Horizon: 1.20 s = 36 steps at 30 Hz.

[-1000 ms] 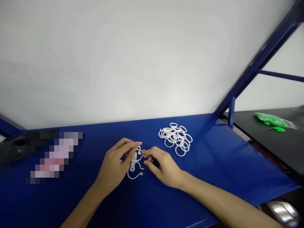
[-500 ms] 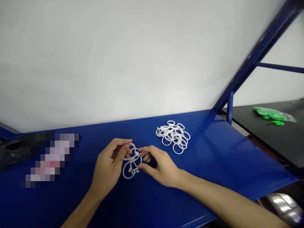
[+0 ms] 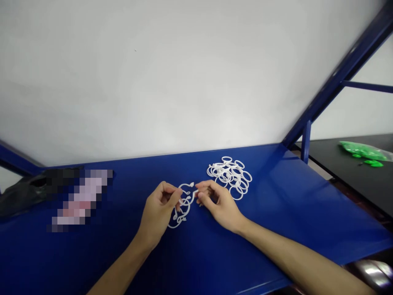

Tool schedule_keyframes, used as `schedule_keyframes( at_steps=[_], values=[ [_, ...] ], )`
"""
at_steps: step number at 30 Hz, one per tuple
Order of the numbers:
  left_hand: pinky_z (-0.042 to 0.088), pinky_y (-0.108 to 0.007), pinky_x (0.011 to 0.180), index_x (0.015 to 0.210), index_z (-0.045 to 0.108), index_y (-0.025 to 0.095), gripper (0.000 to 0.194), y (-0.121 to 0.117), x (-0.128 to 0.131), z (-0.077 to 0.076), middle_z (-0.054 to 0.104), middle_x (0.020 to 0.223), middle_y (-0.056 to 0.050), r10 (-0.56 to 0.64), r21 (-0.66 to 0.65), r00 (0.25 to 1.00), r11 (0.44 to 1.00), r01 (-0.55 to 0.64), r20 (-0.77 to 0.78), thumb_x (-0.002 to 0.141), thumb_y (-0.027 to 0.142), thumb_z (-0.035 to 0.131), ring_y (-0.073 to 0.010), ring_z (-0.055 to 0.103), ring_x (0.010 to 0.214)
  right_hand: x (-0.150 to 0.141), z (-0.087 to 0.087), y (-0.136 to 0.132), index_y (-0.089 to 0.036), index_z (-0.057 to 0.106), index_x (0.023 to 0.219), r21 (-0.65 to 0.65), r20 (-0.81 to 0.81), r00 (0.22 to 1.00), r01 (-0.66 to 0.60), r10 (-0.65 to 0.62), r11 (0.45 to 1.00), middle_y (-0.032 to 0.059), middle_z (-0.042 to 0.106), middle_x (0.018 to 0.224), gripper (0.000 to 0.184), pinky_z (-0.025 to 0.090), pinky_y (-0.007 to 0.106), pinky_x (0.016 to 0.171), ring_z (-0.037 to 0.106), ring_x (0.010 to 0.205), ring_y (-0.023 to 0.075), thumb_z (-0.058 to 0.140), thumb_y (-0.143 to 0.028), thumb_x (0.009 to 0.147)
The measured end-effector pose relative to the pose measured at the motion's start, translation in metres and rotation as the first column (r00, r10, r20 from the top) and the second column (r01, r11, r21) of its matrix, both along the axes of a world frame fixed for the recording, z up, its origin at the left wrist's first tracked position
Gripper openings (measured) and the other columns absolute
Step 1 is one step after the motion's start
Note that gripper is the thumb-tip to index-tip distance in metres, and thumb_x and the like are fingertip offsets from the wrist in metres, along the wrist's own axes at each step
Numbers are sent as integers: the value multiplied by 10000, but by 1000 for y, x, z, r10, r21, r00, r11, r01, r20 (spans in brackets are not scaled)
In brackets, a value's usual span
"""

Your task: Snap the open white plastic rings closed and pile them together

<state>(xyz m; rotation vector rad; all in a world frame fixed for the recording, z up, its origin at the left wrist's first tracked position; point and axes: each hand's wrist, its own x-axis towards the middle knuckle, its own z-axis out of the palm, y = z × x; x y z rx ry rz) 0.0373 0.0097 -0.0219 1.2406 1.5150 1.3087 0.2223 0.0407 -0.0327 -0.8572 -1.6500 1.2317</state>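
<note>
My left hand (image 3: 158, 213) and my right hand (image 3: 219, 205) meet over the blue tabletop (image 3: 276, 221), both pinched on a small cluster of linked white plastic rings (image 3: 182, 204). The left fingers grip one ring at its left side, while the right thumb and forefinger pinch an open ring end at the cluster's upper right. Lower rings of the cluster hang down toward the table. Just beyond my right hand lies a loose pile of white rings (image 3: 230, 176).
A blurred pinkish patch (image 3: 78, 198) lies on the table at the left, with a dark bag (image 3: 18, 194) behind it. Blue frame struts (image 3: 334, 78) rise at the right. A black table (image 3: 362, 176) to the right carries green plastic pieces (image 3: 364, 151).
Both hands lifted the ring cluster slightly and shifted it right. My right fingers moved from the cluster's middle to pinch an open ring end at the top.
</note>
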Motion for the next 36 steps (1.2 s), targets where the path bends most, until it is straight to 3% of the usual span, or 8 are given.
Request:
schedule_keyframes(
  at_steps=[5,10,13,17,19,25,30,36],
  values=[
    [492,-236,592,739,497,212,307,-1,6,-7,565,655,50,67,116,995,992,-58,-71,819,448,677,-112,586,588,-8,-2,-6,-192,631,981,-181,-119,993,-42,21,983,-9,671,756,325,552,275,681,663,692,133,767,-443,825],
    [526,-234,615,1011,577,234,244,-5,6,-8,587,741,57,-74,120,973,987,103,-220,854,407,650,-118,631,646,-8,-4,2,-190,655,948,-249,-191,979,19,-68,968,-12,679,715,334,559,274,647,653,633,127,767,-473,812],
    [548,-250,647,1176,591,255,322,-6,2,-4,676,797,36,-173,84,940,975,205,-295,910,437,589,-138,682,699,-4,-3,3,-204,675,944,-113,-126,985,102,-116,988,-12,682,739,232,540,262,642,640,643,121,742,-408,856],
    [545,-256,650,1018,686,248,289,-6,0,-1,749,801,13,-156,110,912,971,212,-380,958,471,512,-153,711,702,1,0,-3,-205,713,931,244,53,994,75,-91,967,21,713,836,97,528,272,702,661,744,136,674,-295,933],
    [550,-252,655,977,703,250,273,-6,1,-2,769,810,14,-135,132,913,971,199,-384,956,455,525,-155,725,711,1,1,-5,-203,713,944,346,88,994,36,-71,938,31,718,872,96,534,273,723,674,780,141,639,-262,961],
    [580,-226,657,1034,626,246,138,-8,5,-7,780,759,61,-43,226,914,963,144,-403,934,335,592,-139,748,685,4,3,-6,-202,687,980,477,121,992,-30,-32,878,47,715,912,135,553,281,761,677,839,149,556,-178,1000],
    [592,-203,709,1037,575,245,87,-14,9,-8,772,747,72,44,440,838,865,240,-543,964,216,537,-127,765,764,14,5,-7,-189,657,1019,577,213,977,-140,17,804,65,710,961,169,550,303,785,654,881,162,518,-96,994],
    [588,-173,759,1090,549,233,165,-15,12,-11,751,730,75,74,519,793,792,321,-604,976,125,496,-97,755,726,21,12,-8,-172,626,1057,660,310,950,-245,40,710,87,697,951,174,543,308,743,632,859,177,487,-84,1000]
  ],
)
